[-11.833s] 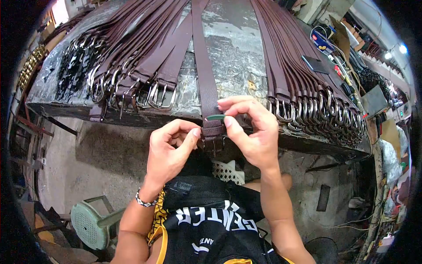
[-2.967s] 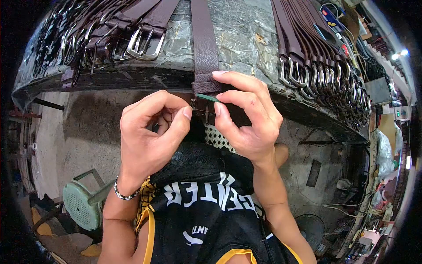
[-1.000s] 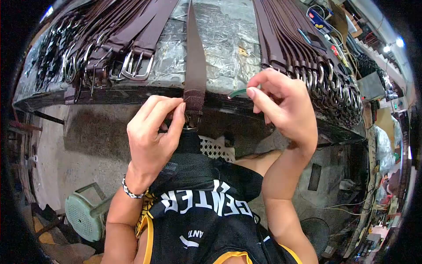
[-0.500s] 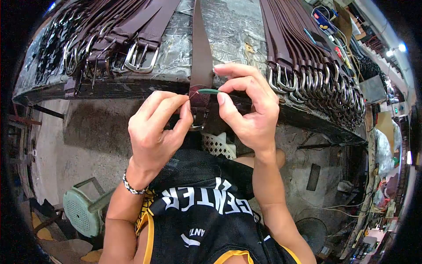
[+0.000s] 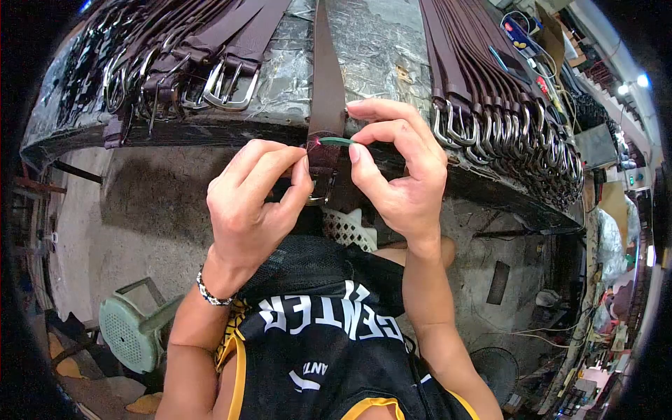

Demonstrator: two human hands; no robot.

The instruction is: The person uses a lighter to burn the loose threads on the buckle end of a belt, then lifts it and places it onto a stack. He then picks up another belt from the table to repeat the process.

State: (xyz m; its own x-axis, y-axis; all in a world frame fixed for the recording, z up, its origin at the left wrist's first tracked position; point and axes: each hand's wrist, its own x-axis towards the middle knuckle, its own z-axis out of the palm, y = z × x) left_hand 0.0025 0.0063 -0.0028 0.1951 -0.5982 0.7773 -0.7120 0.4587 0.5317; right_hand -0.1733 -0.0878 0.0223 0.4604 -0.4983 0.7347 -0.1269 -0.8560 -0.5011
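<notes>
A dark brown belt [image 5: 327, 77] hangs over the near edge of the workbench, its metal buckle [image 5: 318, 200] below the edge. My right hand [image 5: 402, 164] pinches a slim green tool [image 5: 336, 141] between thumb and index finger. The tool's tip, with a small reddish glow, points left at the belt near its loop. My left hand [image 5: 259, 192] is closed in a pinch at the belt's left side; a thin thread seems to run from its fingertips, but it is too fine to make out surely.
Brown belts with buckles lie in a bunch at the left [image 5: 234, 84] and another at the right [image 5: 483, 119] of the workbench [image 5: 381, 52]. A green plastic stool [image 5: 129, 336] stands lower left. A fan [image 5: 495, 371] is at lower right.
The view has shifted slightly, so the bench and belts sit a little further right. The green tool's tip now lies closer against the belt, and the thread loop is less visible.
</notes>
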